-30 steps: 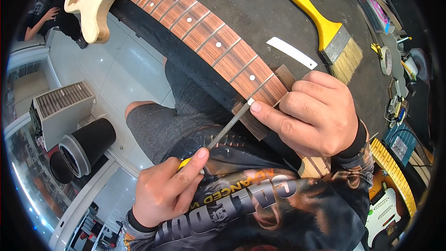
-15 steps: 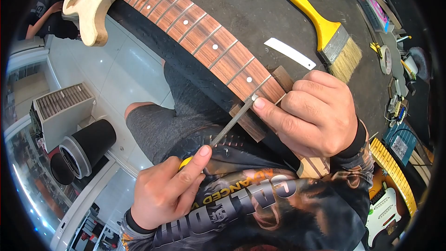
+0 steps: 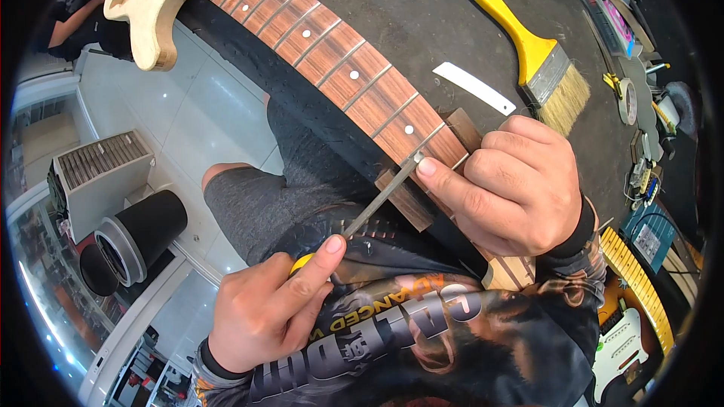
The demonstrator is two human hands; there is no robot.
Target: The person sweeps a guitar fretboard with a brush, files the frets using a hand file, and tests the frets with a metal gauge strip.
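Observation:
My left hand (image 3: 275, 307) is wrapped round the yellow handle (image 3: 302, 262) of a slim metal file (image 3: 381, 201), its thumb laid along the base of the shaft. The file slants up to the right across the last frets of a guitar neck (image 3: 362, 98) with a dark wood fingerboard and white dot inlays. Curled over the file's far end, my right hand (image 3: 516, 185) presses on it with a fingertip beside a fret. The file's tip is mostly hidden by those fingers. Dark wood blocks (image 3: 407, 203) sit at the neck's sides under the file.
On the dark bench lie a yellow-handled brush (image 3: 528, 41) and a white strip (image 3: 473, 88). Tape (image 3: 627, 102) and assorted tools line the right edge. A sunburst guitar (image 3: 626, 332) stands lower right. A black cylinder (image 3: 143, 234) is on the floor; another person's arm (image 3: 79, 22) shows upper left.
The neck, brush and bench items appear shifted slightly to the right in view. The file has moved a little with my right fingers; both hands keep their hold.

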